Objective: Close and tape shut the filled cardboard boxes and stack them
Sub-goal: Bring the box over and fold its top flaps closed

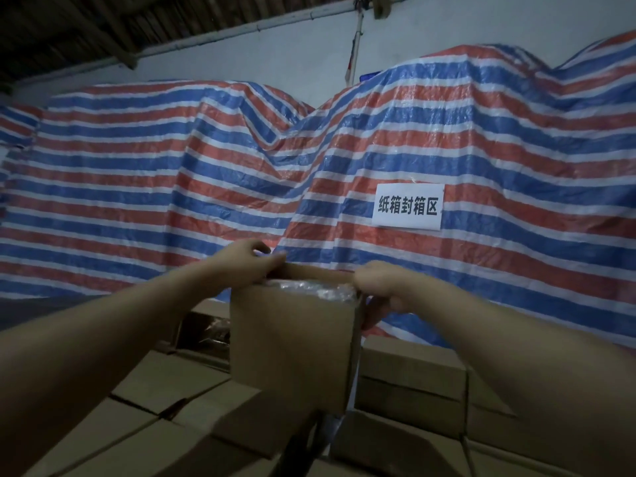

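Two hands hold one open box between them, above a layer of shut boxes.

Head view: the box is raised, its top open on clear plastic. The left hand curls over its far left top corner, fingers pinching the rim; the right hand grips the right top edge. Roughly eight shut boxes lie below. One striped tarp hangs behind, bearing one sign.

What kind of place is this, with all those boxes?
Probably a storeroom or packing area. Many brown cardboard boxes are stacked around, a striped tarp covers big piles behind, and a paper sign hangs on it.
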Demonstrator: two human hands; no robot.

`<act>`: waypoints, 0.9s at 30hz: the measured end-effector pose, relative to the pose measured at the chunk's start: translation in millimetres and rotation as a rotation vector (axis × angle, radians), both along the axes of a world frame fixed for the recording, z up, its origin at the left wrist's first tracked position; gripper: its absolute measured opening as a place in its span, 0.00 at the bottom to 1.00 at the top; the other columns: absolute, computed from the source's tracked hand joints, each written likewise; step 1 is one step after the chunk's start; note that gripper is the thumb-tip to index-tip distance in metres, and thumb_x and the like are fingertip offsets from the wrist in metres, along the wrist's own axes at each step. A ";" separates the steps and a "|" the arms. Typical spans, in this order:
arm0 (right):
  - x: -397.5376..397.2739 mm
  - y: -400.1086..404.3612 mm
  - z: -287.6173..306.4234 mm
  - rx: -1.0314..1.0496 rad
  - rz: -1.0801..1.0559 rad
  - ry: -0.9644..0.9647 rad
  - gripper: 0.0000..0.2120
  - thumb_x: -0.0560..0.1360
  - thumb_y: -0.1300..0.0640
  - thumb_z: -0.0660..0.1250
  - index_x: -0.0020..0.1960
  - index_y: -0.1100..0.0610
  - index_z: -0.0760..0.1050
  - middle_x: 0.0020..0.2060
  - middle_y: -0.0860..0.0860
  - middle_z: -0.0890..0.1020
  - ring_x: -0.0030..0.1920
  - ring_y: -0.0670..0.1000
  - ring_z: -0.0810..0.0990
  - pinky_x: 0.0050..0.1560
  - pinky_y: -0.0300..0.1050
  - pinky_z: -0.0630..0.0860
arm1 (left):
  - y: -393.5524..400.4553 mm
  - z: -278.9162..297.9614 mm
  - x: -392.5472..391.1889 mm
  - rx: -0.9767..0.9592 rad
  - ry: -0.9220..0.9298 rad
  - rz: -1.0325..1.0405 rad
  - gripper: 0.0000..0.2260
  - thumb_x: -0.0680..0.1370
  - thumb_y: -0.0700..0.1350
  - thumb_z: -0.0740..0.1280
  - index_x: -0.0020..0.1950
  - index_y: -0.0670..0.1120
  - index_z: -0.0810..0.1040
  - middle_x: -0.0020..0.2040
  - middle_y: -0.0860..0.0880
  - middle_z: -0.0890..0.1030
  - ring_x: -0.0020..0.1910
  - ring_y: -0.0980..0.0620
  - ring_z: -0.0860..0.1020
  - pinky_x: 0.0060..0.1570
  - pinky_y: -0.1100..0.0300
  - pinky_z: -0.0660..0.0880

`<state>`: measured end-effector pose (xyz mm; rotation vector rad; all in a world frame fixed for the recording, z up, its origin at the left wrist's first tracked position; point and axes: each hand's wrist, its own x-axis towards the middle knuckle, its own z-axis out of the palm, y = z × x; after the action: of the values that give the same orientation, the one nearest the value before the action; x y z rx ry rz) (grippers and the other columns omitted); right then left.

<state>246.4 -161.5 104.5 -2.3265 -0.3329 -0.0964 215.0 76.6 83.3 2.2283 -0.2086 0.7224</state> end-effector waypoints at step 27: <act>-204.4 -161.6 -12.5 0.064 -0.019 0.223 0.08 0.79 0.55 0.68 0.50 0.60 0.81 0.35 0.54 0.84 0.32 0.52 0.83 0.31 0.45 0.79 | -143.6 -67.9 -174.0 -0.882 0.260 -0.383 0.32 0.72 0.76 0.55 0.54 0.53 0.82 0.40 0.47 0.86 0.44 0.46 0.85 0.38 0.53 0.75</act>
<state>42.0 -323.2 92.0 -2.2506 -0.1927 0.1406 41.0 -67.0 15.4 1.3571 -0.1405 0.2252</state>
